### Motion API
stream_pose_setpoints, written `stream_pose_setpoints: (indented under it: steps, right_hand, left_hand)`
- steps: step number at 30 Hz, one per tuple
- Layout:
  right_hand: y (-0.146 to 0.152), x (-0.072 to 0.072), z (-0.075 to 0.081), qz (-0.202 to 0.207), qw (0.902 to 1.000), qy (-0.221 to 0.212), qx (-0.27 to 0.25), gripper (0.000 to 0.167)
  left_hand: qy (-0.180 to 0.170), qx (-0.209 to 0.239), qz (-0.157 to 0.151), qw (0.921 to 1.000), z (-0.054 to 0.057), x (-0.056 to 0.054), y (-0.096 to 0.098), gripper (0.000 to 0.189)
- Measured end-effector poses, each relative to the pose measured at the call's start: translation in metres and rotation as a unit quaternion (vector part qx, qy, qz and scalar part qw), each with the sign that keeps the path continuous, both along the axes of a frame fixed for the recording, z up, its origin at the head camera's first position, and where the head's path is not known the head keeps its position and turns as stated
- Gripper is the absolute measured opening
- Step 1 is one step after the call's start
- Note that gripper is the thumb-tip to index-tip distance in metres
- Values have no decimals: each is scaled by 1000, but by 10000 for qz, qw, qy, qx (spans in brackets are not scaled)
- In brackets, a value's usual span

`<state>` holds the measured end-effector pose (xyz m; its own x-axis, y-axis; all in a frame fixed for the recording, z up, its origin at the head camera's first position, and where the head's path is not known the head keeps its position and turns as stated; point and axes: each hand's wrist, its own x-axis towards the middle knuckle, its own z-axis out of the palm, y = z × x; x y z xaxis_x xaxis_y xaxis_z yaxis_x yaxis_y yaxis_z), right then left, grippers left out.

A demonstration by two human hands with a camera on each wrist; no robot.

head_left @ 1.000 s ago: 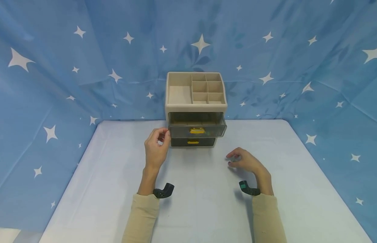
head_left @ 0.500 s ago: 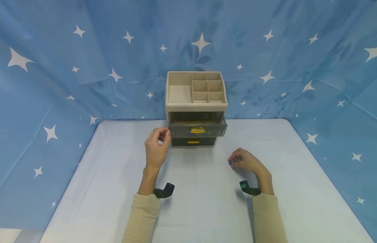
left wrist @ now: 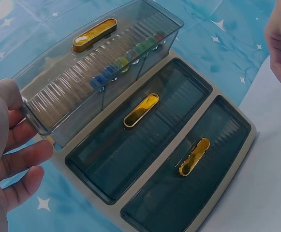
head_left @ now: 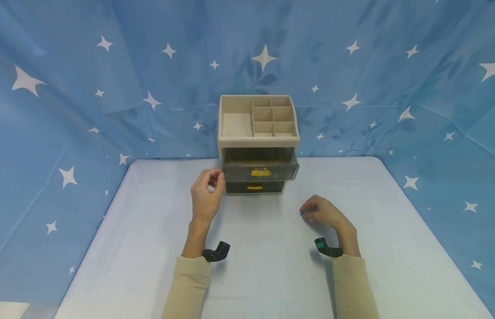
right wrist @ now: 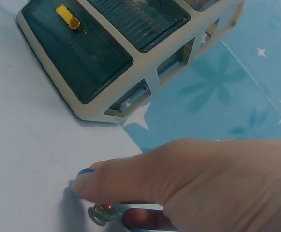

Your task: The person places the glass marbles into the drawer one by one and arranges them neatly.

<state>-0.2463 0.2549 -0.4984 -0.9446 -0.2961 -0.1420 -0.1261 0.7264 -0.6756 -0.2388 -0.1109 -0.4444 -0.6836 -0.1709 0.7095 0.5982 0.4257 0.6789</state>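
Observation:
My left hand [head_left: 206,195] grips the left front corner of the top drawer [head_left: 235,173], which is pulled out of a beige desktop organizer [head_left: 253,141]. Inside this see-through drawer lie several coloured glass marbles [left wrist: 123,64], in a line behind its front. Over the white table to the right, my right hand [head_left: 323,211] pinches a small blue marble [head_left: 302,213] between thumb and fingertips. The right wrist view shows the blue edge mostly hidden behind the thumb. Below the thumb, a clear marble [right wrist: 105,210] with red and green inside shows near the other fingers.
Two lower drawers [left wrist: 140,111] with gold handles are shut. The organizer's top has open compartments [head_left: 273,116]. A blue star-patterned cloth [head_left: 151,66] hangs behind the white table [head_left: 255,266]. Each wrist wears a black camera mount [head_left: 216,251].
My right hand's fingertips have closed together, and a blue marble now shows at their tips, where a clear gap with something glassy showed before. My left hand and the drawer stay in place.

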Motion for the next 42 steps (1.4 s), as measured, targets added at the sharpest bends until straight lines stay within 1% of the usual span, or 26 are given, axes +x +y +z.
stream_pose_setpoints:
  steps: [6, 12, 17, 23, 28, 34, 42]
  right_hand:
    - [-3, -2, 0, -296, 9994, 161, 12, 14]
    - [-4, -5, 4, -348, 9986, 394, -42, 13]
    - [-5, -3, 7, -385, 9979, 517, -40, 16]
    - [-7, -3, 12, -419, 9959, 803, -52, 20]
    - [-9, -2, 15, -552, 9934, 1001, -11, 21]
    - [-15, 1, 24, -736, 9872, 1412, 76, 20]
    - [-24, 7, 39, -860, 9706, 2233, -262, 16]
  left_hand:
    - [72, 3, -19, 10000, 0, -1, 0, 10]
    - [44, -39, -13, 10000, 1, 1, 0, 12]
    - [43, -64, 3, 10000, 1, 1, -1, 12]
    - [51, -14, -24, 10000, 0, 0, 0, 11]
    - [61, 31, -68, 10000, 0, -1, 0, 11]
    - [13, -4, -38, 10000, 1, 0, 1, 11]
    - [-10, -18, -18, 10000, 2, 1, 0, 12]
